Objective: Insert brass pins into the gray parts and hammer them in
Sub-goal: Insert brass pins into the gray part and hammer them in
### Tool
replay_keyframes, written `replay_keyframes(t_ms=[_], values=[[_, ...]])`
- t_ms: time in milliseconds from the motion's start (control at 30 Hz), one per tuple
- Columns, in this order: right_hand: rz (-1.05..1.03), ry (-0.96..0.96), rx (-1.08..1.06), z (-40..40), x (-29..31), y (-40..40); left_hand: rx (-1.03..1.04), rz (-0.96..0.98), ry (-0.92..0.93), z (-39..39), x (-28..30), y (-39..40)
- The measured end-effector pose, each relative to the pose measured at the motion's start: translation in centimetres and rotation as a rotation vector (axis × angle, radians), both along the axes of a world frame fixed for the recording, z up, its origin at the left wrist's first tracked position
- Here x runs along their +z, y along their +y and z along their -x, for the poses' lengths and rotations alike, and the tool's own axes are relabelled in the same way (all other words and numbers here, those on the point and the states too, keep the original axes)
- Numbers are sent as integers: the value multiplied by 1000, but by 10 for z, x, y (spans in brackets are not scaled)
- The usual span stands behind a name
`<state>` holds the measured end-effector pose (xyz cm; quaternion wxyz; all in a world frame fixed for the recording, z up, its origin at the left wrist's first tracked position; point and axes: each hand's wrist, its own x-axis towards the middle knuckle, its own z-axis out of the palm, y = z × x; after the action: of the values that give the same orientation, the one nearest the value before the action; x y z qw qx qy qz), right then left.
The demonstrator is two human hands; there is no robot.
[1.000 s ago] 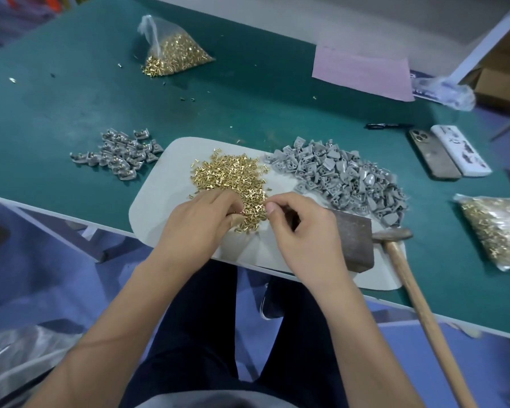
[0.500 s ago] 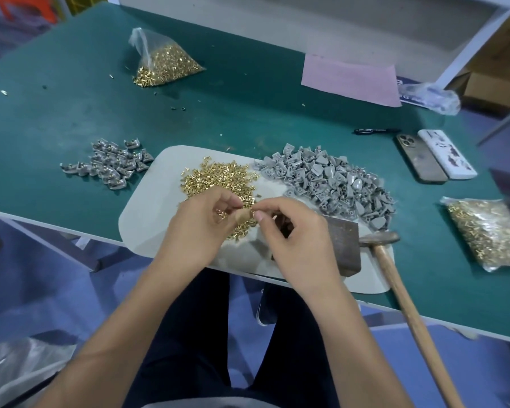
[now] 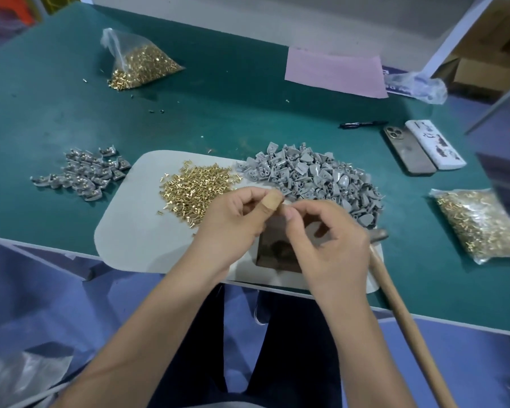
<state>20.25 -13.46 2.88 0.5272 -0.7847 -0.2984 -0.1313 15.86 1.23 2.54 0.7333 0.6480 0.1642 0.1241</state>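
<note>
Nearest the person, the hammer (image 3: pixel 401 304) lies with its wooden handle running off the near table edge toward the lower right; its head rests on the pale mat (image 3: pixel 136 231), partly hidden behind the right hand (image 3: pixel 330 240). Both forearms come up from the bottom and meet over a dark block (image 3: pixel 274 251) that sits on the mat.

The left hand (image 3: pixel 233 219) is curled, its thumb, which has a tan plaster on it, pressed toward the forefinger. The right hand faces it, thumb and forefinger brought together in a pinch, the other fingers loosely bent. Their fingertips almost touch, and something small and pale shows between them, but I cannot tell which hand holds what, nor which way a pin or part points there.

Just beyond the left hand, loose brass pins (image 3: pixel 195 187) lie heaped on the mat, pointing every way. Right of them, a bigger heap of gray parts (image 3: pixel 312 175) spills from the mat onto the green table (image 3: pixel 218 107), jumbled with no common direction. Left of the mat lies a smaller cluster of darker parts (image 3: pixel 83 172).

At the right edge sits a bag of pins (image 3: pixel 480 222). Further back are two phones (image 3: pixel 421 148) side by side, a pen (image 3: pixel 359 124), a pink sheet (image 3: pixel 336 72), and at far left another pin bag (image 3: pixel 139 63).
</note>
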Motion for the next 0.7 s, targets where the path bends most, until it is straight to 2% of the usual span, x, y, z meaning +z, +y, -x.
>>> replay_keyframes(t_ms=[133,233,300,433,533,700], values=[[44,45,-128,-13,-10,-16,16,-484,35,-23,-6,13],[18,163,-141,-17,-21,-21,-56,-962,212,-45,-8,27],[4,194,-137,-17,-25,-22,-90,-1125,291,-58,-7,31],[28,147,-139,-17,-26,-21,-136,-1217,415,-77,-7,27],[35,133,-141,-18,-26,-19,-188,-1160,449,-84,-4,29],[24,140,-145,-19,-25,-19,-255,-1083,373,-84,5,29]])
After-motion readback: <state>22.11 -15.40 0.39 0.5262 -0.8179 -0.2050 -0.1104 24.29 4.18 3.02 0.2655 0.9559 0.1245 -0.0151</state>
